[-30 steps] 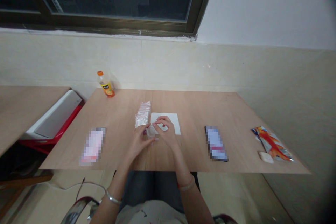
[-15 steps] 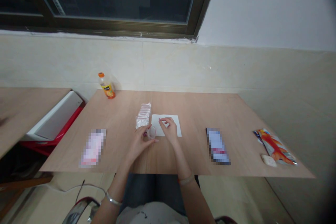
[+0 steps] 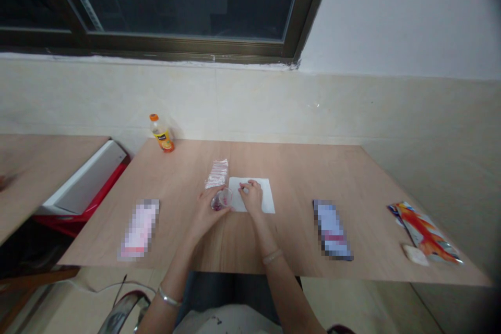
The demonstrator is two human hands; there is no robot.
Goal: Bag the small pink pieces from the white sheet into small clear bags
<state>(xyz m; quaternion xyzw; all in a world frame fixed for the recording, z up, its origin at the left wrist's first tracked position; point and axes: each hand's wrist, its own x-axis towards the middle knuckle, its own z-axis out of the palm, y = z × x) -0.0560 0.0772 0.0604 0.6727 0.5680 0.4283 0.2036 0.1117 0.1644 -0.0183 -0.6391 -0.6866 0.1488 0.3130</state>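
My left hand (image 3: pixel 206 212) is curved around a small clear round container (image 3: pixel 222 199), its thumb and fingers on the container's sides. Small dark red bits show inside it. Over a white sheet of paper (image 3: pixel 267 199) is my right hand (image 3: pixel 253 199), with thumb and forefinger pinched together; whatever they hold is too small to make out. Behind my left hand lies a row of clear, shiny small packets (image 3: pixel 217 173), touching or close to the paper's left side.
An orange-capped bottle (image 3: pixel 162 135) stands at the back left. One blurred phone (image 3: pixel 139 229) lies left, another (image 3: pixel 333 230) right. Far right are an orange packet (image 3: pixel 428 235) and a white case (image 3: pixel 415 254). A wall and window rise behind the table.
The view has shifted slightly. The container in my left hand is tilted differently, showing more of the red bits. My right hand's fingers have drawn closer together over the paper.
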